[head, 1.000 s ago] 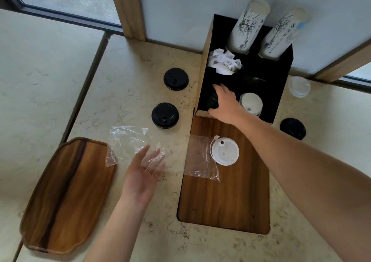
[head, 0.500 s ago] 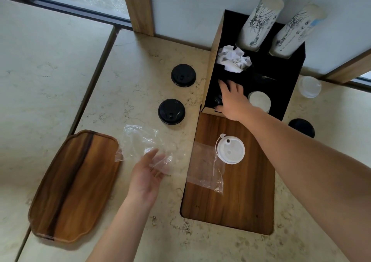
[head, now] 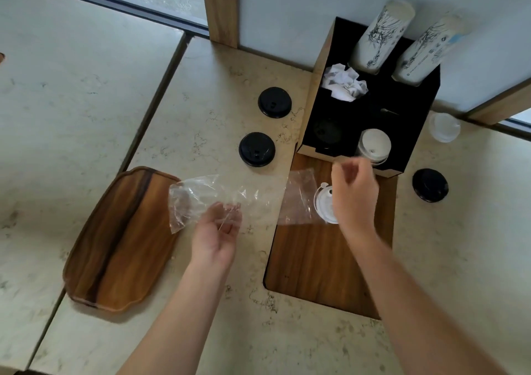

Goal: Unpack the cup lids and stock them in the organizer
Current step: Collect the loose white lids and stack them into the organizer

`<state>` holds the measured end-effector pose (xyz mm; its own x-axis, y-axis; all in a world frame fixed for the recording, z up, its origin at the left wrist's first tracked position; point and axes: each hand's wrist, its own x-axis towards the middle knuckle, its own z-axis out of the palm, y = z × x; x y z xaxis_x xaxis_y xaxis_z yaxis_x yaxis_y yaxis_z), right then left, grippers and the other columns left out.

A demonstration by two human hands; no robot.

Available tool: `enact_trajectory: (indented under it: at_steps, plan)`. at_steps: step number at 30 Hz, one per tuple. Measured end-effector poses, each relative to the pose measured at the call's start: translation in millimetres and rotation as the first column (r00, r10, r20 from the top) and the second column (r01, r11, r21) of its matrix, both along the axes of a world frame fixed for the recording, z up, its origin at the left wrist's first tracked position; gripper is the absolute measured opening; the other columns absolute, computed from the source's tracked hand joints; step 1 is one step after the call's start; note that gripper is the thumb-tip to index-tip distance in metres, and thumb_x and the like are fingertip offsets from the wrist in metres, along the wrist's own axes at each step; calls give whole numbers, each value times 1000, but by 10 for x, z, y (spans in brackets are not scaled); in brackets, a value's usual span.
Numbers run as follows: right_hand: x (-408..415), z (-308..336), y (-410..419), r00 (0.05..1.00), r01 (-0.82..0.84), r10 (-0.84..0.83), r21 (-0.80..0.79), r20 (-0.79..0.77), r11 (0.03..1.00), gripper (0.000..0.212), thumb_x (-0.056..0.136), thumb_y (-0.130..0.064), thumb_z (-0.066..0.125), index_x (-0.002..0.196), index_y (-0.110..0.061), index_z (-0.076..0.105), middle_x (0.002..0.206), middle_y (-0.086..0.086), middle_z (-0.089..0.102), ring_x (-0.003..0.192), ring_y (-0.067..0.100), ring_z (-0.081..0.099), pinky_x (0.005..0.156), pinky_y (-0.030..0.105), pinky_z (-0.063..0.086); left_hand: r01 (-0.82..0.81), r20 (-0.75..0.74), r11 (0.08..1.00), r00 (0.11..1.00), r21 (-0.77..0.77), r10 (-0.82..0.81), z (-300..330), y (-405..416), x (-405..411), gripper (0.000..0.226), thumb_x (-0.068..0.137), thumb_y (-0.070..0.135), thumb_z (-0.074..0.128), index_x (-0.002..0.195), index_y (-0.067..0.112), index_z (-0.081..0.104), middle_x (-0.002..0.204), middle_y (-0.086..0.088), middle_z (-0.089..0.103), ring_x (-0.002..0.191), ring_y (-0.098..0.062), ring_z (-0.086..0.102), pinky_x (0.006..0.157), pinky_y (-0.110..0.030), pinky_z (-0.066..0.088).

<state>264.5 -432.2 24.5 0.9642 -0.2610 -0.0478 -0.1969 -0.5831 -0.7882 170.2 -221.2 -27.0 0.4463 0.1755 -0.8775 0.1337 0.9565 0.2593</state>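
The black organizer [head: 413,121] stands at the back right with a black lid [head: 327,130] in its front left compartment and a white lid [head: 375,146] in the front right one. My right hand [head: 355,193] hovers just in front of the organizer, fingers loosely curled and holding nothing, partly covering a white lid [head: 323,205] that lies in a clear bag [head: 298,196] on the wooden board [head: 324,259]. My left hand [head: 217,236] pinches an empty clear plastic bag [head: 195,199]. Loose black lids [head: 274,102] [head: 256,149] [head: 430,185] lie on the counter.
A wooden tray [head: 120,239] lies at the left. Two stacks of printed paper cups [head: 379,35] and crumpled white paper [head: 344,82] fill the organizer's back. A clear lid [head: 444,127] lies right of the organizer. A wooden post [head: 221,6] rises behind.
My right hand has pulled out of the organizer's front left compartment, leaving the black lid inside, and moved back over the white lid. My left hand has closed on the empty bag.
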Motion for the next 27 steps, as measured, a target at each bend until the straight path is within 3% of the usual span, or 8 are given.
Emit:
enact_trajectory:
  at_steps: [2,4,7,9,11,17,22,27]
  plan:
    - [-776,-14,140,966,92,-17,277,-259,957,12,96,-32,63,87,-25,65,68,-15,66,58,1,55,52,22,46,-41,2,999,999,25,41,73,-33,-47,8,99,-1,60,96,7,60,90,-11,65,80,-24,67,76,-32,58]
    - [-1344,-50,312,802,204,161,518,-575,831,27,93,-45,69,97,-19,73,78,-7,74,69,12,64,55,27,49,-25,28,998,999,57,24,141,-72,-117,11,98,0,60,92,9,61,87,-10,68,80,-23,70,74,-31,57]
    - [-1534,-185,508,666,524,269,694,-695,494,44,89,-43,74,115,-8,71,101,10,76,89,23,67,72,35,54,95,84,982,990,161,-110,216,-117,-325,8,97,4,63,95,11,62,91,-9,71,90,-24,73,79,-32,55]
    - [-1446,-243,531,673,630,149,666,-725,398,25,94,-28,72,108,-7,71,95,11,74,86,23,67,74,32,54,212,57,927,969,310,-241,246,-133,-556,8,93,7,68,100,12,67,91,-6,75,91,-21,73,80,-34,55]
    - [-1368,-282,458,684,639,82,649,-725,414,7,96,-14,69,98,-7,71,88,9,72,80,18,66,71,28,53,256,51,887,954,383,-297,238,-86,-834,17,87,12,75,103,14,69,92,-5,74,88,-20,71,79,-34,54]
    - [-1359,-378,69,681,490,220,658,-698,572,5,99,-10,64,98,-8,68,77,5,67,65,12,61,64,24,51,186,0,931,981,315,-196,33,439,-1506,26,92,22,74,112,10,65,98,-11,75,83,-23,76,80,-36,60]
    - [-1437,-376,-32,705,437,249,684,-664,584,4,98,-11,65,101,-11,68,78,3,68,65,10,60,65,24,49,509,-123,758,853,407,-507,-4,497,-1667,17,94,25,74,106,13,73,82,-3,75,69,-15,70,63,-26,51]
    - [-1510,-298,-245,749,503,171,717,-641,483,16,90,-16,77,102,-8,70,89,8,73,75,17,65,70,28,55,617,-79,637,744,463,-663,114,226,-1628,29,77,23,81,100,12,67,83,-6,73,72,-18,72,65,-29,51]
